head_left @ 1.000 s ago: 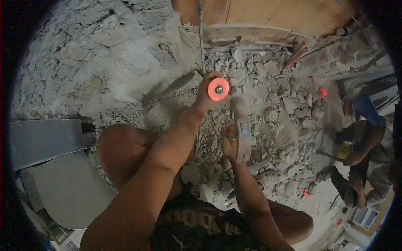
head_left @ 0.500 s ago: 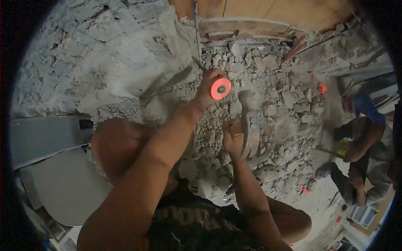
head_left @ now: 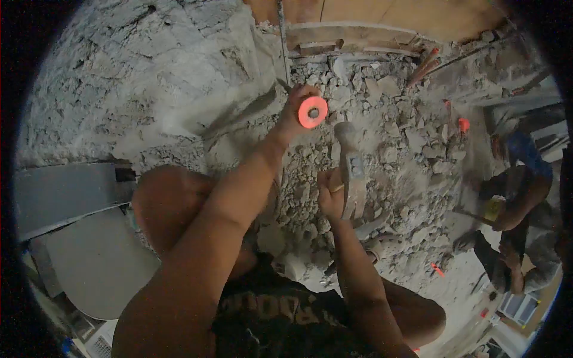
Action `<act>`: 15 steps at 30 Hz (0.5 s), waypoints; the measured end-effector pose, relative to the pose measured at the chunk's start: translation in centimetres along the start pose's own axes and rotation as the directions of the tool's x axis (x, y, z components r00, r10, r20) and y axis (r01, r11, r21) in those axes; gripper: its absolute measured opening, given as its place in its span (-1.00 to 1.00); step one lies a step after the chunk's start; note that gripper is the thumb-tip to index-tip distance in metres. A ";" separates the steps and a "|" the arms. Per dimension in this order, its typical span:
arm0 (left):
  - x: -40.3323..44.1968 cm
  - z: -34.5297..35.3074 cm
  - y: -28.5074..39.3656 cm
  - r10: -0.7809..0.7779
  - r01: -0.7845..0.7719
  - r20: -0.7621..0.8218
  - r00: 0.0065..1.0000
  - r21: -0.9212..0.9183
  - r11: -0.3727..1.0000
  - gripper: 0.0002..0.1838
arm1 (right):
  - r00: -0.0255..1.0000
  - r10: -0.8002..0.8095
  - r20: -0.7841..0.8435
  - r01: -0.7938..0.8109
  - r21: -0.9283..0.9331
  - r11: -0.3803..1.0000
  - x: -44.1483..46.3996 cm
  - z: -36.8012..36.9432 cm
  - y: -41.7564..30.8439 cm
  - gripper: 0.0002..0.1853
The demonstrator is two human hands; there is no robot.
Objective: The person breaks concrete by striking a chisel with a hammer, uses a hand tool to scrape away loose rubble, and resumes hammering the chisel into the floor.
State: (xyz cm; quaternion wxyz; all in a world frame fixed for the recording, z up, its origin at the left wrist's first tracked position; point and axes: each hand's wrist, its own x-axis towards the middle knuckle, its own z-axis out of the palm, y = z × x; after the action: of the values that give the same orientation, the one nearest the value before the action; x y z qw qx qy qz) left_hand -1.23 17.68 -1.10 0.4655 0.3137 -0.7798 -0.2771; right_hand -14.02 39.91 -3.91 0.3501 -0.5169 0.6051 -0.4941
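My left hand [head_left: 291, 118] is closed around a chisel [head_left: 313, 112] with a round orange guard, its metal struck end facing up toward me. The chisel's tip points away at the base of the rough wall [head_left: 149, 77]; exactly where it touches is hard to see. My right hand [head_left: 330, 194] grips a dusty claw hammer [head_left: 354, 173] by its handle. The hammer's round face lies just to the right of the orange guard, apart from it, with the claw turned back toward my wrist. Broken rubble [head_left: 304, 179] lies beneath both hands.
Grey panels [head_left: 95, 262] stand at the left. Wooden boards [head_left: 382, 15] close off the far side, with reddish pipes [head_left: 425, 67] near them. At the right, another person [head_left: 525, 197] crouches, holding a tool. Small orange pieces [head_left: 463, 125] lie along the rubble's right side.
The chisel and my left hand appear slightly farther up in view. The hammer has shifted a little up and left, closer to the chisel's guard.
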 end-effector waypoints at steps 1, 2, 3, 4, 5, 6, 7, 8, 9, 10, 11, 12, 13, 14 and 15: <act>-0.7 0.1 0.4 0.050 -0.049 -0.031 0.998 0.047 0.998 -0.42 | 0.998 -0.062 0.023 0.065 -0.121 0.990 0.2 -0.1 -0.7 -0.85; -1.2 0.2 0.4 0.101 -0.095 -0.062 0.993 0.095 0.991 -0.40 | 0.991 -0.120 0.055 0.130 -0.241 0.962 0.5 -0.1 -1.4 -0.84; -1.6 0.1 0.4 0.103 -0.098 -0.059 0.993 0.093 0.991 -0.40 | 0.991 -0.120 0.051 0.129 -0.241 0.962 0.4 0.3 0.0 -0.84; -1.9 0.1 0.4 0.048 -0.047 -0.036 0.998 0.029 0.998 -0.39 | 0.993 -0.121 0.009 0.120 -0.240 0.963 0.5 0.8 1.6 -0.85; -2.2 0.2 0.2 -0.009 0.008 -0.011 1.000 -0.035 0.999 -0.38 | 0.992 -0.120 -0.032 0.108 -0.242 0.964 0.3 0.9 2.8 -0.85; -2.4 0.3 0.0 -0.009 0.009 -0.010 1.000 -0.043 0.999 -0.38 | 0.993 -0.117 -0.034 0.105 -0.249 0.963 0.5 0.6 1.2 -0.85; -2.4 0.4 -0.3 -0.030 0.028 -0.016 0.999 -0.105 0.994 -0.38 | 1.000 0.002 -0.001 -0.002 -0.166 0.986 0.6 0.4 -0.4 -0.86; -2.5 0.5 -0.4 -0.053 0.049 -0.020 0.998 -0.166 0.985 -0.37 | 0.992 0.119 0.043 -0.115 -0.085 0.990 0.8 -0.1 -2.4 -0.87; -2.3 0.4 -0.2 -0.054 0.050 -0.021 0.998 -0.168 0.985 -0.37 | 0.992 0.120 0.043 -0.116 -0.086 0.989 1.2 -0.5 -3.8 -0.87; -1.9 0.3 0.1 -0.034 0.023 -0.044 0.998 -0.215 0.976 -0.45 | 0.993 -0.118 -0.006 0.115 -0.201 0.973 1.8 -0.8 -4.9 -0.87; -2.0 0.3 -0.2 -0.015 -0.003 -0.068 0.998 -0.260 0.965 -0.52 | 0.936 -0.352 -0.025 0.326 -0.319 0.890 2.1 -0.9 -5.6 -0.87; -2.2 0.5 -0.8 -0.018 0.000 -0.067 0.998 -0.257 0.966 -0.52 | 0.936 -0.351 -0.024 0.326 -0.315 0.892 2.2 -0.9 -6.1 -0.87; -2.6 0.6 -1.3 -0.075 0.042 -0.079 0.994 -0.354 0.934 -0.48 | 0.967 -0.254 -0.029 0.251 -0.096 0.963 2.1 -0.7 -6.6 -0.89; -3.2 0.9 -2.2 -0.131 0.080 -0.083 0.988 -0.448 0.890 -0.44 | 0.988 -0.155 -0.015 0.156 0.127 0.980 2.0 -0.5 -6.8 -0.91; -3.8 1.1 -3.3 -0.129 0.080 -0.083 0.988 -0.444 0.893 -0.44 | 0.987 -0.157 -0.015 0.158 0.132 0.979 1.9 0.0 -6.4 -0.91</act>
State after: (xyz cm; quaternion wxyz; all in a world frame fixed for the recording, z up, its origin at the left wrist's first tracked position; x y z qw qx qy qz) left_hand -0.08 18.51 -6.06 0.5509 0.2570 -0.6524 -0.4526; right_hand -12.65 38.18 2.45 0.3421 -0.5376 0.5290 -0.5605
